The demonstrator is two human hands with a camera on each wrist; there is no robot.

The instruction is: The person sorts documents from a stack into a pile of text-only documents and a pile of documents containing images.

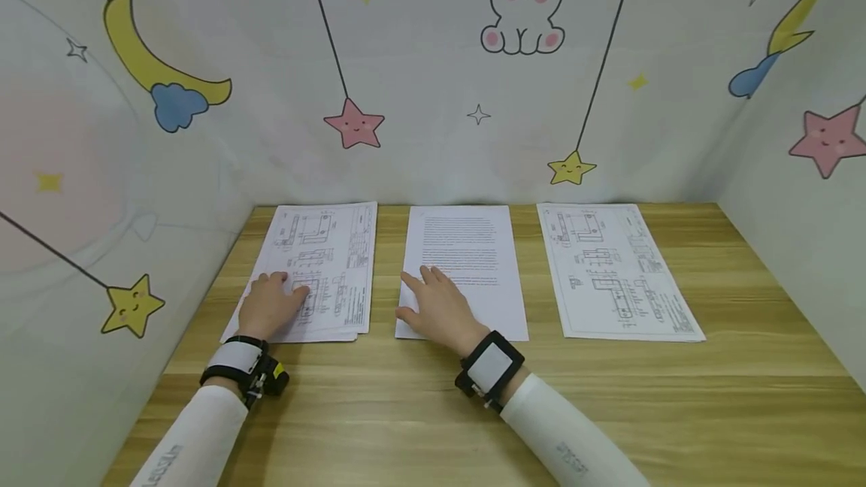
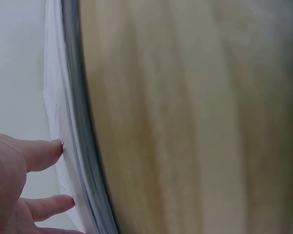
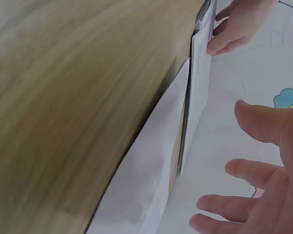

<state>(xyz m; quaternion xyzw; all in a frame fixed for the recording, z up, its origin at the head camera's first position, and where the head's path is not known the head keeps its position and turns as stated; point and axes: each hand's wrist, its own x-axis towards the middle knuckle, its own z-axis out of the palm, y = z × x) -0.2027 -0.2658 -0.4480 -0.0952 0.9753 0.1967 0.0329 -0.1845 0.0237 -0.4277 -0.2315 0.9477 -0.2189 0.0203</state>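
On the left stack of printed technical drawings (image 1: pixel 352 246) rests my left hand (image 1: pixel 271 307), its fingertips touching the top sheet. In the left wrist view, the thumb and fingers (image 2: pixel 41 207) meet the white sheets, and the stack's layered edge (image 2: pixel 83 112) shows. My right hand (image 1: pixel 440 307) is over the lower left part of a page of printed text (image 1: pixel 467 246) in the middle. The right wrist view shows its fingers (image 3: pixel 229 207) spread and apart from the paper (image 3: pixel 141 170), holding nothing.
Another stack of technical drawings (image 1: pixel 609 276) lies at the right on the wood-grain table (image 1: pixel 406 412). Pale cloth walls (image 1: pixel 433 171) with cartoon prints stand along the table's back and both sides. Each wrist wears a strapped device (image 1: pixel 490 368).
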